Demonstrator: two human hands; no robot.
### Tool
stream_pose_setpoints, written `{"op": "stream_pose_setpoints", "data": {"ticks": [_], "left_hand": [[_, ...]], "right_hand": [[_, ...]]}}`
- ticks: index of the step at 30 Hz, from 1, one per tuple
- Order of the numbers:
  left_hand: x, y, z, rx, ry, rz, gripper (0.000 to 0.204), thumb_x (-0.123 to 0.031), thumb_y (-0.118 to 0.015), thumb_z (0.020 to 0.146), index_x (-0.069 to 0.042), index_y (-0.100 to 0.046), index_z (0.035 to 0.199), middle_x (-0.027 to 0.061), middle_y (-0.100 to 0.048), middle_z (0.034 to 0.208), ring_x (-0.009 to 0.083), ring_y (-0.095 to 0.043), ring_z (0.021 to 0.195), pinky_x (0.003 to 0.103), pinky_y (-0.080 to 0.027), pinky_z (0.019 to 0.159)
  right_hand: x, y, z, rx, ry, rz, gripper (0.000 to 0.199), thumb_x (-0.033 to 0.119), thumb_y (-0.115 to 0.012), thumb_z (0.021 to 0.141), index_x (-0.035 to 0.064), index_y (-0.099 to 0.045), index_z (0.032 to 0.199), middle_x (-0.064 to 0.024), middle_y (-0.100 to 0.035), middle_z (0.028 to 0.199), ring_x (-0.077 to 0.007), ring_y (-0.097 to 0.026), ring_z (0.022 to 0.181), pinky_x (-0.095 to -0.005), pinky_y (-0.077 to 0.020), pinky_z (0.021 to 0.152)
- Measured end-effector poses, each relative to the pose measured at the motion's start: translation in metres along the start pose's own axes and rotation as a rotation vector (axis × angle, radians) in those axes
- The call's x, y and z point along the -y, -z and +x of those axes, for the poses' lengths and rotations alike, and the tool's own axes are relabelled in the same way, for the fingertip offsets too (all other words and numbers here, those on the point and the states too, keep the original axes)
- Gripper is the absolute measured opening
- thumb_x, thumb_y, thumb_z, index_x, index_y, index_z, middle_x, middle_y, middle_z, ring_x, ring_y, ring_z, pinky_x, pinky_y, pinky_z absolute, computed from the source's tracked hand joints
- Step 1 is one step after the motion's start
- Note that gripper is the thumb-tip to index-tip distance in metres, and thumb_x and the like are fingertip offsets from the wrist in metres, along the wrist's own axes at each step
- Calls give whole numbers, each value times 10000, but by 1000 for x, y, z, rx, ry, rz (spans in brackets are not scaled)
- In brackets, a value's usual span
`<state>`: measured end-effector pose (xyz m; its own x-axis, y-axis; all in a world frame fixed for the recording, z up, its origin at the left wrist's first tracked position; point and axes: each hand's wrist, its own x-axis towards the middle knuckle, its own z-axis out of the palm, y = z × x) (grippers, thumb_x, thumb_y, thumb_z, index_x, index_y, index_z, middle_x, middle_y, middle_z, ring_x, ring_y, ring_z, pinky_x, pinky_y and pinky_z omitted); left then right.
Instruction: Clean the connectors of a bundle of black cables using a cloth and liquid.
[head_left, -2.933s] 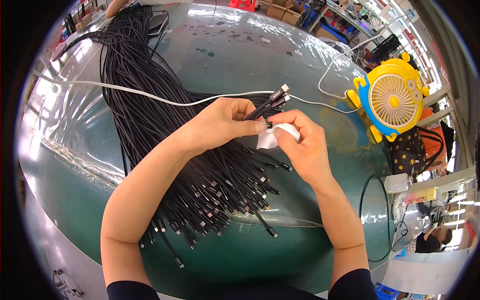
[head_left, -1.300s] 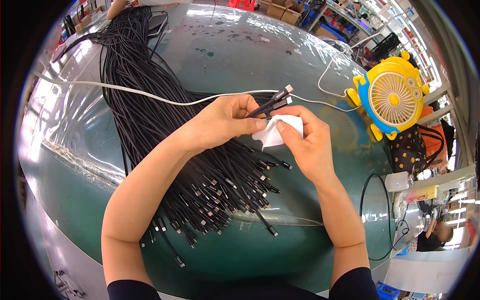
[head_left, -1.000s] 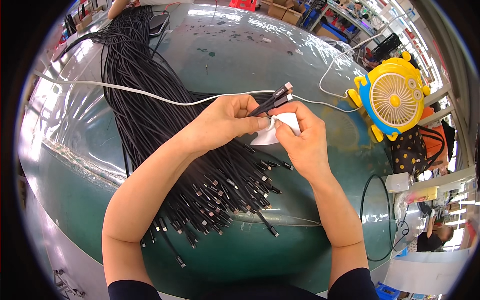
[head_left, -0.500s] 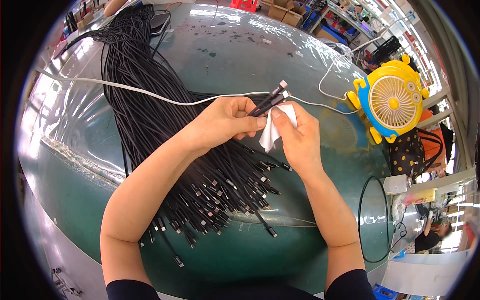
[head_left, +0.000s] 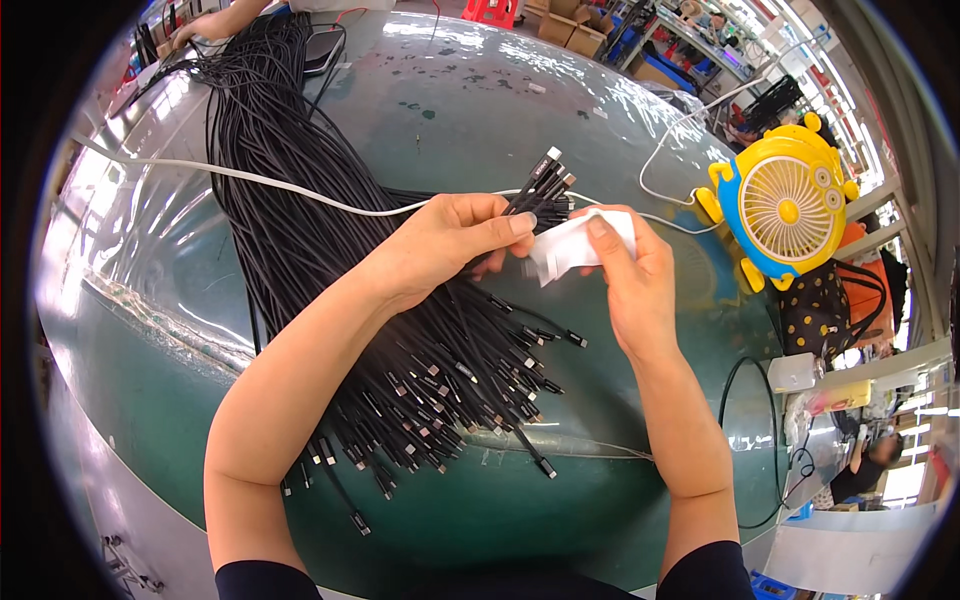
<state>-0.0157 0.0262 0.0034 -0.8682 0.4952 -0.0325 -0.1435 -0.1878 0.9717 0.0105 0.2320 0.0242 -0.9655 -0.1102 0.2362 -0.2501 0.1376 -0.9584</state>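
My left hand (head_left: 468, 236) is closed around several black USB cables, whose plug ends (head_left: 545, 185) stick up past the fingers. To its right, my right hand (head_left: 632, 265) pinches a white cloth (head_left: 575, 248) between thumb and fingers. The cloth hangs beside the plugs, its lower left edge blurred; whether it touches them I cannot tell. Under my left forearm lies a thick bundle of black cables (head_left: 290, 150), running from the far left toward me. Their loose plugs (head_left: 430, 400) fan out on the green table mat (head_left: 560, 520).
A white cord (head_left: 270, 182) crosses over the bundle toward a yellow and blue fan (head_left: 785, 205) at right. Beyond the bundle, another person's arm (head_left: 215, 22) reaches in at the far left. A black cable loop (head_left: 725, 430) lies at the right edge, near a dotted bag (head_left: 825, 305).
My right hand has moved right with the cloth, away from the plugs it was pressed against. More plug ends now show above my left hand. The other person's hand has come further into view.
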Motion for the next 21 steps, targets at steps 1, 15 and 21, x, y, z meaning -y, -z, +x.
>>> {"op": "stream_pose_setpoints", "data": {"ticks": [1,15,21], "left_hand": [[0,0,0,-1,-2,2,250,-303,-646,900,-60,-625,842,-4,-597,735,63,-490,651,212,-387,600],[-19,-11,-10,87,36,192,289,-291,-573,950,-18,-651,1003,-44,-467,580,36,-418,513,189,-345,490],[-23,-11,-12,107,22,173,339,-333,-569,954,-15,-682,940,-65,-371,525,37,-294,490,218,-229,475]], "right_hand": [[3,3,0,-31,44,-58,229,194,-554,954,9,-624,1069,-28,-655,873,-70,-593,780,-230,-471,659],[19,-3,-1,88,40,-67,167,128,-607,921,-8,-627,1014,-27,-651,849,-64,-583,767,-219,-469,694],[18,1,-4,121,8,-131,147,131,-606,920,-6,-622,970,-20,-643,825,-56,-554,730,-229,-447,649]]}}
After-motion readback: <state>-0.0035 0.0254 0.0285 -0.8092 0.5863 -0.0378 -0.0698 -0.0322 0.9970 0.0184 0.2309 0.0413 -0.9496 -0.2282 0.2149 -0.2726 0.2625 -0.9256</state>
